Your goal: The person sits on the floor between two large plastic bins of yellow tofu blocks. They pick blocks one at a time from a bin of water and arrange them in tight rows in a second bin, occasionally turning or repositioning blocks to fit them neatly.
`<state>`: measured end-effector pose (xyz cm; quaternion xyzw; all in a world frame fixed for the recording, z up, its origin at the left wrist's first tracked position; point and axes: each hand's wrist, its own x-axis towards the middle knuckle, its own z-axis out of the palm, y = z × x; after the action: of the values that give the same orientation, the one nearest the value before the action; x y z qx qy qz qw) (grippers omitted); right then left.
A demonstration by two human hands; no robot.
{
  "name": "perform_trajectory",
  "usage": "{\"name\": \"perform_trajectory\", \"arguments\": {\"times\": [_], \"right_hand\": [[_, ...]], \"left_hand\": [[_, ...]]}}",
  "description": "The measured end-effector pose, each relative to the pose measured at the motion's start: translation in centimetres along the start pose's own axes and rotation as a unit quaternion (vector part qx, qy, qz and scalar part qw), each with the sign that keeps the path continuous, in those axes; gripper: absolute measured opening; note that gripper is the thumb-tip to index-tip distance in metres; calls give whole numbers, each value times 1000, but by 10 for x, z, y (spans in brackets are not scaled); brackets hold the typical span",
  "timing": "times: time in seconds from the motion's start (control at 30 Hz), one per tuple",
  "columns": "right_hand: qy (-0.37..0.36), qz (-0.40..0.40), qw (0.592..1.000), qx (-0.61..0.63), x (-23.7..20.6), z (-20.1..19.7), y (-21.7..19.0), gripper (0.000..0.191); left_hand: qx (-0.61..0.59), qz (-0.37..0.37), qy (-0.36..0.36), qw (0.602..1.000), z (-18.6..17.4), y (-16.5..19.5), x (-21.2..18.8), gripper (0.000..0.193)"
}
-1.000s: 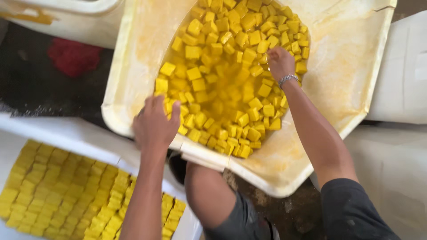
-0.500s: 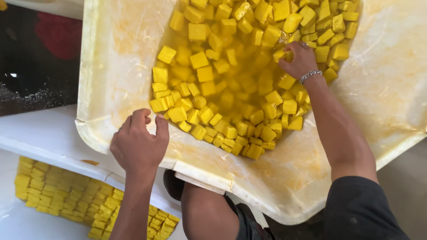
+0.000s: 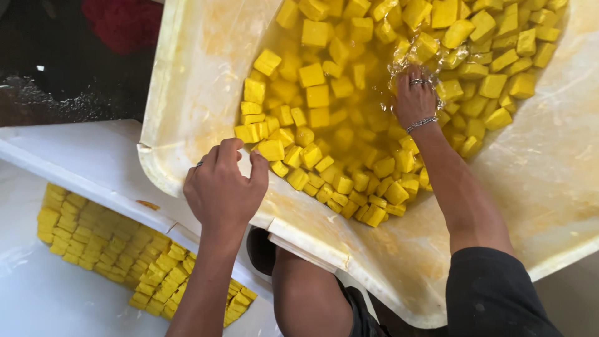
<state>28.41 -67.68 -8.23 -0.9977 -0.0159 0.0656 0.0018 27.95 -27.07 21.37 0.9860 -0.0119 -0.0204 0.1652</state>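
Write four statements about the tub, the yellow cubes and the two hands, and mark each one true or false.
1. The right hand is dipped in the yellow liquid among the yellow cubes. True.
2. The left hand holds a knife. False: it rests at the near rim of the tub, beside one cube, with no tool.
3. The right wrist carries a bracelet. True.
4. The white tray at lower left holds red cubes. False: it holds packed rows of yellow blocks.

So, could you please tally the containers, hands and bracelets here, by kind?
Cream tub: 1
White tray: 1
Hands: 2, left hand and right hand
Bracelet: 1
Total: 5
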Motion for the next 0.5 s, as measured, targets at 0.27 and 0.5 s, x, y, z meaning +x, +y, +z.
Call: {"name": "perform_trajectory", "arguments": {"times": [0.27,0.5], "right_hand": [[3,41,999,21,3,3,-2,74],[110,71,955,267,22,-33,-28,46]], "left_hand": [[-6,13,16,1000,-4,3,4,18],[-4,7,18,1000,-4,4,4,19]]}}
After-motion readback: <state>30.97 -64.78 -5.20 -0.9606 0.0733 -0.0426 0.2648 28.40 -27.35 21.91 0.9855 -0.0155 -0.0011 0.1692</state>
